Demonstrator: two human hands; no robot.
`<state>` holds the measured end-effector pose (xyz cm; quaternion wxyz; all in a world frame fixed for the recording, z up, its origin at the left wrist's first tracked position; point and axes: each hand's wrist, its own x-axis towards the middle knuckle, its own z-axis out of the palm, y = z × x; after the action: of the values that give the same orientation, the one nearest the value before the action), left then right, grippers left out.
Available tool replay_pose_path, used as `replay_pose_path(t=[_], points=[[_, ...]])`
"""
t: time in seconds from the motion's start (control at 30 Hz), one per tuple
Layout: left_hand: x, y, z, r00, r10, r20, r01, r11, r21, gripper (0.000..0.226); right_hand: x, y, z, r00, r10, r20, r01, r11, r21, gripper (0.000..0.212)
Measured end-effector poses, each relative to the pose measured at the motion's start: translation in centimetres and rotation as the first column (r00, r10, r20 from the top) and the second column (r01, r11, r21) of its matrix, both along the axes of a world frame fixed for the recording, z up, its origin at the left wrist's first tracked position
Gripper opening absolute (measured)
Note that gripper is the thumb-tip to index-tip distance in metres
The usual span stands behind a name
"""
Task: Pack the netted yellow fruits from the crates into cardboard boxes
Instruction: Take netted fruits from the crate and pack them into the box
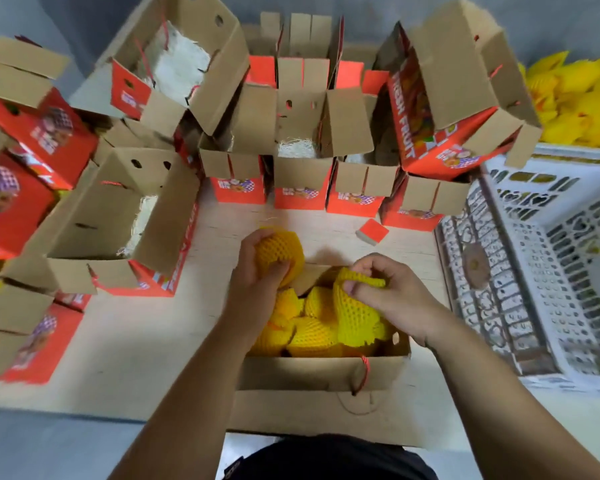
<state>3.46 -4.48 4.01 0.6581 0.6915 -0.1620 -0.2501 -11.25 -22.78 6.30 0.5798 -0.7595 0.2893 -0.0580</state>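
A netted yellow fruit (280,255) is gripped in the left hand (257,268), its fingers (278,270) curled round the lower side of the net, and it is held just above the far left corner of the open cardboard box (326,377) that stands on the pale desk (146,344) directly in front of the person. A second netted fruit (355,315) is pinched at the top edge of its yellow foam net by the thumb and fingertips of the right hand (388,292), and its lower part is seen resting among the other netted fruits (309,332) already lying in the box. The near flap of that box is folded outward toward the person, and a red cord handle (363,374) is threaded through it. Beyond the hands, a row of open orange-and-brown boxes (302,181) is lined up across the desk, with pale shredded padding visible in some of them, and more are tipped or stacked at the left and at the upper right. A small orange-topped block (372,232) is set on the desk near the row. A white plastic crate (551,258) is placed to the right of the box, and behind it a heap of yellow nets (579,98) is piled; whether fruit is inside these cannot be told
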Motion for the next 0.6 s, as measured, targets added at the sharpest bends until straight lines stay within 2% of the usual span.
replay_pose_path(t=[0.03, 0.07, 0.13, 0.17, 0.23, 0.33, 0.37, 0.43, 0.47, 0.6], points=[[0.1, 0.1, -0.5, 1.000, -0.018, -0.023, 0.018, 1.000, 0.009, 0.047, -0.2, -0.4, -0.5, 0.990, 0.111, -0.084, -0.124, 0.976, -0.177, 0.021], [0.1, 0.2, -1.0, 0.999, -0.041, -0.032, 0.041, 0.999, 0.027, 0.047, -0.3, -0.5, -1.1, 0.951, 0.234, -0.202, -0.284, 0.919, -0.272, 0.021], [0.1, 0.4, -1.9, 0.997, -0.077, 0.022, 0.075, 0.993, 0.090, 0.047, -0.5, 0.3, -2.5, 0.796, 0.377, -0.473, -0.541, 0.793, -0.280, 0.012], [0.0, 0.4, -2.0, 0.996, -0.084, 0.042, 0.079, 0.991, 0.105, 0.048, -0.5, 0.9, -3.2, 0.725, 0.356, -0.590, -0.604, 0.741, -0.295, 0.008], [0.1, 0.4, -2.1, 0.996, -0.082, 0.028, 0.079, 0.993, 0.088, 0.051, -0.3, 2.1, -4.2, 0.658, 0.274, -0.702, -0.636, 0.701, -0.323, 0.012], [0.1, 0.5, -2.5, 0.995, -0.097, 0.005, 0.097, 0.994, 0.045, 0.052, 0.5, 2.1, -4.0, 0.643, 0.327, -0.693, -0.652, 0.708, -0.271, 0.034], [0.2, 0.6, -2.7, 0.995, -0.104, 0.004, 0.104, 0.994, 0.028, 0.049, 0.5, 1.8, -3.7, 0.679, 0.336, -0.653, -0.618, 0.742, -0.260, 0.037], [0.0, 0.7, -2.7, 0.994, -0.109, -0.031, 0.108, 0.994, -0.022, 0.042, -0.2, 1.2, -3.4, 0.784, 0.313, -0.536, -0.506, 0.822, -0.259, 0.028], [-0.1, 0.8, -2.8, 0.992, -0.111, -0.054, 0.108, 0.993, -0.047, 0.040, -0.7, 1.2, -3.3, 0.795, 0.309, -0.521, -0.487, 0.838, -0.247, 0.027], [-0.7, 0.9, -2.8, 0.989, -0.111, -0.103, 0.102, 0.991, -0.088, 0.041, -1.1, 1.9, -4.0, 0.695, 0.323, -0.643, -0.554, 0.810, -0.192, 0.041]])
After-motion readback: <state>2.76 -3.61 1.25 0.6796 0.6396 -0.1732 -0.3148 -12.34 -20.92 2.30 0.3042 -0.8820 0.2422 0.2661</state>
